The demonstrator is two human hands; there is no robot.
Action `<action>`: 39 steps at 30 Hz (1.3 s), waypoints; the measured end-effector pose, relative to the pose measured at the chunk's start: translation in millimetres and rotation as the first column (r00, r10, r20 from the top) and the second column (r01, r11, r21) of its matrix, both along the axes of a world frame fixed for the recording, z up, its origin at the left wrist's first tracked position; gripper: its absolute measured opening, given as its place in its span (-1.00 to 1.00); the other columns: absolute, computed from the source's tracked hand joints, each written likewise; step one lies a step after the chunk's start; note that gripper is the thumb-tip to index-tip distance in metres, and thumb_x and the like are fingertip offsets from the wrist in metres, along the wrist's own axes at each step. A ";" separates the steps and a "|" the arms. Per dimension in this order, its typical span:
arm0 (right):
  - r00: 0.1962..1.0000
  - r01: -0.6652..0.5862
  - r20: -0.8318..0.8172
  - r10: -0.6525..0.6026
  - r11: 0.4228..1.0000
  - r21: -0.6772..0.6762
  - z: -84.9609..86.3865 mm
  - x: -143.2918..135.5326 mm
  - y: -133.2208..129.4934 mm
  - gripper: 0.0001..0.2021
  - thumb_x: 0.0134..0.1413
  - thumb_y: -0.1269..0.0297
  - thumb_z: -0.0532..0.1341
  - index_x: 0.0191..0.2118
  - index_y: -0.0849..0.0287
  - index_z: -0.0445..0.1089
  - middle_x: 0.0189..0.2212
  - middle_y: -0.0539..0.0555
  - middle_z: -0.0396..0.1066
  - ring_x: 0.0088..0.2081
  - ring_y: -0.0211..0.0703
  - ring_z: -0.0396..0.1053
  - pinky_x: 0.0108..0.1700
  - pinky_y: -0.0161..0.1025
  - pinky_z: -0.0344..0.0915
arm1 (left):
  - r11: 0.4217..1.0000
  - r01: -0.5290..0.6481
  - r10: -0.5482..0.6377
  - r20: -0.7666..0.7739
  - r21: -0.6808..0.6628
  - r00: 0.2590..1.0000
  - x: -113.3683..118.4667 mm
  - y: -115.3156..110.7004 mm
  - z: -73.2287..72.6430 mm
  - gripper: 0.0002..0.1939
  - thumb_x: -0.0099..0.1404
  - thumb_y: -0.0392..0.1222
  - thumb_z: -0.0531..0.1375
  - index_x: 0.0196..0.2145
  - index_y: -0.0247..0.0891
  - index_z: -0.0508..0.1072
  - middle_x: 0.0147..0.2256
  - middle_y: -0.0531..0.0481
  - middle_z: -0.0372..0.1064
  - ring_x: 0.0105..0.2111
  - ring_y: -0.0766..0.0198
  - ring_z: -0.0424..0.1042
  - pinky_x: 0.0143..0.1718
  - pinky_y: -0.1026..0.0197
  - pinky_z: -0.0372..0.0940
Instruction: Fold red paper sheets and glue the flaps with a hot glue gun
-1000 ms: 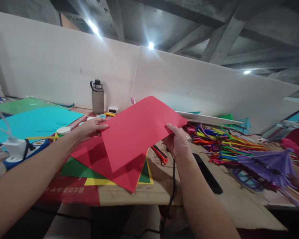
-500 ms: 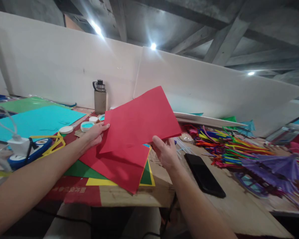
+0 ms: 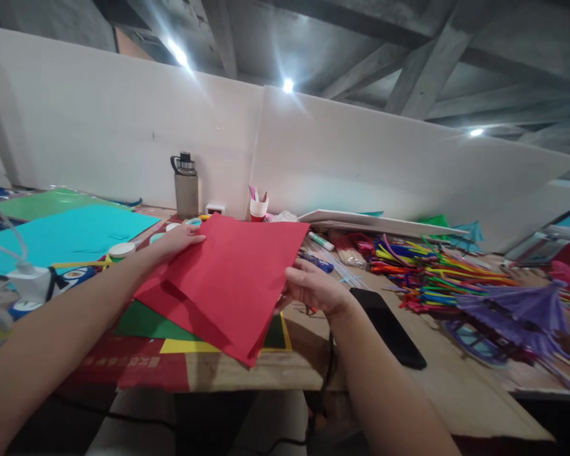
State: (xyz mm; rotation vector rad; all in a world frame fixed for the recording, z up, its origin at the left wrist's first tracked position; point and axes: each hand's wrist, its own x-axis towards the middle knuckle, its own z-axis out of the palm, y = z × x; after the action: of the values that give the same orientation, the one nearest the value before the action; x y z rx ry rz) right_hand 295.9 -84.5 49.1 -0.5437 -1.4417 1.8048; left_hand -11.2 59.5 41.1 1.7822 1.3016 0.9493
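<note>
A red sheet of paper (image 3: 247,269) slants low over the table between my hands. My left hand (image 3: 183,240) pinches its upper left edge between thumb and fingers. At the right edge, my right hand (image 3: 316,286) holds the same sheet, thumb on the near side and fingers partly hidden behind. Below it lies a second red sheet (image 3: 152,292), mostly covered. Under that, a green sheet (image 3: 147,322) and a yellow sheet (image 3: 185,347) stick out toward the table's front edge.
Right of the paper lies a black phone (image 3: 389,332), with colourful pipe cleaners (image 3: 449,278) and a purple umbrella-shaped craft (image 3: 517,320) beyond. A bottle (image 3: 187,195) and a pen cup (image 3: 259,208) stand behind. Turquoise paper (image 3: 80,229) and a white plug (image 3: 28,282) are at left.
The red sheet has come down and turned, its near corner now over the lower red sheet. My right hand has shifted its hold to the right edge. The pen cup and glue stick are now uncovered.
</note>
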 end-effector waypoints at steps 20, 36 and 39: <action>0.991 0.121 0.093 -0.095 0.929 -0.349 -14.8 -33.0 -7.2 -0.83 0.10 0.27 0.17 -0.27 0.30 0.35 -0.42 0.15 0.49 -0.38 -0.13 0.51 -0.31 -0.21 0.47 | 0.894 0.402 -0.293 -0.423 0.197 0.858 41.3 -48.5 -20.7 -0.60 0.21 0.05 0.16 -0.05 -0.15 0.48 0.01 -0.08 0.41 0.02 0.05 0.34 0.12 0.10 0.11; 0.927 -0.141 0.332 0.177 0.982 -0.128 -9.4 -36.3 -21.3 -0.38 -0.04 0.21 0.33 0.14 0.14 0.14 -0.07 0.19 0.41 -0.09 -0.18 0.42 -0.06 -0.17 0.34 | 0.867 0.487 -0.419 -0.372 0.105 0.828 37.3 -51.9 -18.1 -0.64 0.21 0.07 0.16 -0.15 -0.17 0.54 -0.10 -0.08 0.48 -0.08 0.11 0.40 -0.02 0.21 0.21; 0.918 -0.145 0.350 0.183 0.980 -0.134 -11.7 -36.7 -21.6 -0.38 -0.03 0.19 0.33 0.14 0.17 0.14 -0.06 0.20 0.40 -0.07 -0.16 0.41 -0.08 -0.19 0.35 | 0.817 0.574 -0.561 -0.297 -0.052 0.773 33.9 -71.4 0.0 -0.58 0.31 0.11 0.01 -0.18 -0.18 0.54 -0.16 -0.02 0.50 -0.16 0.17 0.42 -0.13 0.28 0.23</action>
State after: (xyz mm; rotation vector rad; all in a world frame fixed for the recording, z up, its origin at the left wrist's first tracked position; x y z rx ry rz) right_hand 259.2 -106.1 37.3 -0.8692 -1.6848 1.9971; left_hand 22.7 -11.9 41.2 2.2331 0.8089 0.3709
